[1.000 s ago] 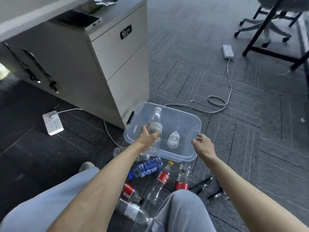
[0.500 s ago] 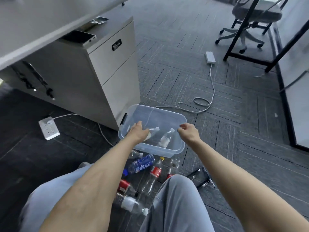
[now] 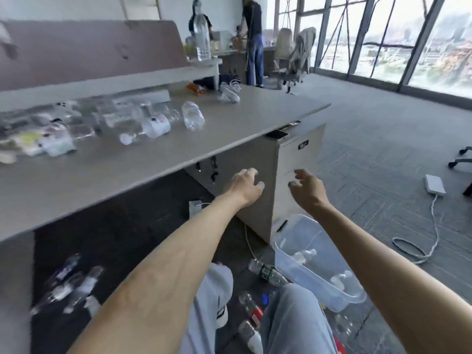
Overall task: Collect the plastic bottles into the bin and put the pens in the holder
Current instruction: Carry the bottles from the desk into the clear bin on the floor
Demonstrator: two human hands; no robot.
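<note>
My left hand (image 3: 246,186) and my right hand (image 3: 306,187) are raised in front of the drawer cabinet, fingers spread, holding nothing. Below them on the floor stands the clear plastic bin (image 3: 290,259) with two clear bottles (image 3: 304,255) inside. More bottles (image 3: 268,273) lie on the floor beside it and between my knees, some with red labels (image 3: 256,314). Several clear bottles (image 3: 153,126) lie scattered on the desk top (image 3: 242,129) to the upper left. The pens and the holder are out of sight.
A beige drawer cabinet (image 3: 293,159) stands under the desk's right end. A white power strip with cable (image 3: 435,185) lies on the carpet at right. Another pile of bottles (image 3: 69,284) lies under the desk. A person (image 3: 252,39) stands by far chairs.
My left hand let the bottle go into the bin. Both hands left the bin and rose. My view swung up from the floor to the desk top and the room.
</note>
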